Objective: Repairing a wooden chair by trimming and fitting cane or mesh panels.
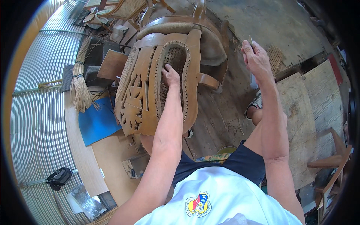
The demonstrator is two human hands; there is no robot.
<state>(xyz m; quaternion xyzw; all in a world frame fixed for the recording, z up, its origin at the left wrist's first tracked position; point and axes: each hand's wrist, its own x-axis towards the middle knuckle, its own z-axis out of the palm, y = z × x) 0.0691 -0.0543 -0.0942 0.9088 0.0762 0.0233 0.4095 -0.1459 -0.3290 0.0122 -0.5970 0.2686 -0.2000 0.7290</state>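
Observation:
A carved brown wooden chair (193,80) lies tipped in front of me, its long oval opening rimmed with small holes. Woven cane mesh (174,56) shows inside that opening. My left hand (171,77) reaches into the oval at its left inner edge, fingers curled; whatever they grip is hidden. Out to the right, clear of the chair, my right hand (257,60) is raised and closed. A small slim tool with a pointed tip (250,39) sticks up from its fingers; its exact kind is not clear.
Bundled cane strands (79,82) hang at the left by a corrugated metal wall (41,112). A blue sheet (98,122) lies below them. Worn wooden boards (300,120) are on the right, with a wooden frame (333,165) nearby. Other cane chairs (127,9) stand at the back.

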